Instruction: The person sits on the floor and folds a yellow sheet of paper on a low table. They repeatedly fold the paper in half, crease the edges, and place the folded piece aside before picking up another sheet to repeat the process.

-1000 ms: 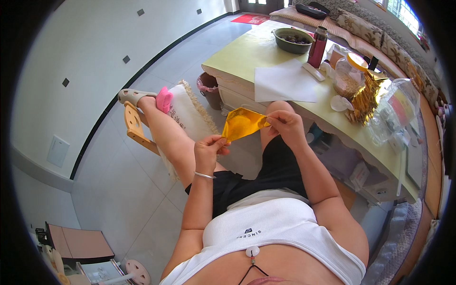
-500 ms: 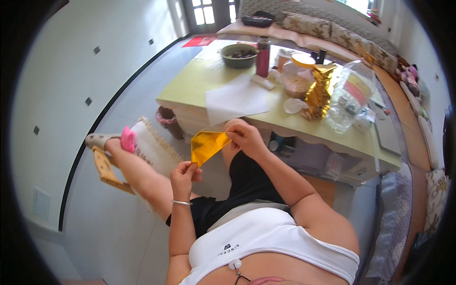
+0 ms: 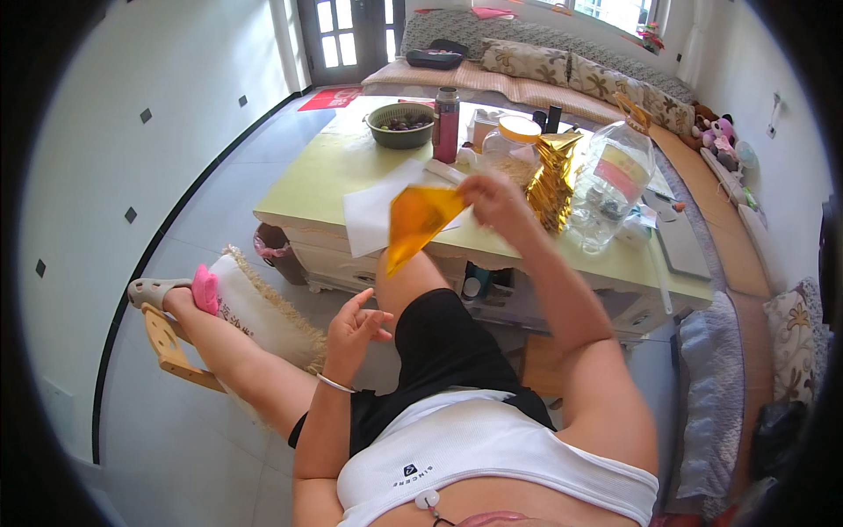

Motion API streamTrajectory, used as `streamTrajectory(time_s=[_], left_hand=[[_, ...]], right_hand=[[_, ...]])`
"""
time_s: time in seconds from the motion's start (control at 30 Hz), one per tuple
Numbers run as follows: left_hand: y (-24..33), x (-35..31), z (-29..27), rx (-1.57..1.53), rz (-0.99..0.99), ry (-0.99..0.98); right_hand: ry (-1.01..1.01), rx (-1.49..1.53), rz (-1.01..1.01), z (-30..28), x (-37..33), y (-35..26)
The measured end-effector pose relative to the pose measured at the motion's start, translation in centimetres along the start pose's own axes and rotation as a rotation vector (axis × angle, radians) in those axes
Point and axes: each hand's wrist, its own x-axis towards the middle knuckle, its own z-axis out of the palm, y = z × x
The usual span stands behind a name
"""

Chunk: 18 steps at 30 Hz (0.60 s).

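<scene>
A sheet of shiny gold foil paper (image 3: 416, 227) hangs from my right hand (image 3: 493, 206), which pinches it at its upper right corner. The sheet is creased into an angular shape and tilts down to the left, in front of the table's near edge. Below it, my left hand (image 3: 354, 332) is off the foil, fingers apart and holding nothing, above my lap. White paper (image 3: 369, 215) lies on the table (image 3: 307, 189) behind the foil. Close beyond my right hand stand a crumpled gold foil bundle (image 3: 553, 180) and a clear jar (image 3: 511, 149) with a yellow lid.
A green basin (image 3: 399, 127) of dark round fruit and a purplish bottle (image 3: 445, 127) stand farther back. A large clear plastic jug (image 3: 612, 184) and a laptop (image 3: 680, 233) are at the right. A lined bin (image 3: 279, 250) sits by the table's left end; a wooden stool (image 3: 171, 351) supports my left foot.
My left hand has let go of the foil and dropped lower. My right hand has lifted the foil up and toward the table. The view has tilted upward.
</scene>
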Motion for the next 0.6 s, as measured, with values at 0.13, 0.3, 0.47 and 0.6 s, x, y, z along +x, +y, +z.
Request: streamTrajectory(time_s=[0.13,0.3,0.47,0.6], left_hand=[[-2.2,0.6,-1.3,0.116,-0.079,-0.044],[-3.8,1.4,-0.2,0.137,-0.196,-0.095],[-4.9,1.7,-1.5,0.168,-0.240,-0.115],[-6.4,1.9,-2.9,0.208,-0.268,-0.124]], right_hand=[[0.162,-0.098,-0.082,-10.0,6.2,-2.5],[0.355,-0.788,0.093,-24.2,14.4,-2.3],[0.331,-1.281,0.306,-24.6,17.2,-2.4],[0.294,-1.418,0.489,-22.5,18.0,-1.2]])
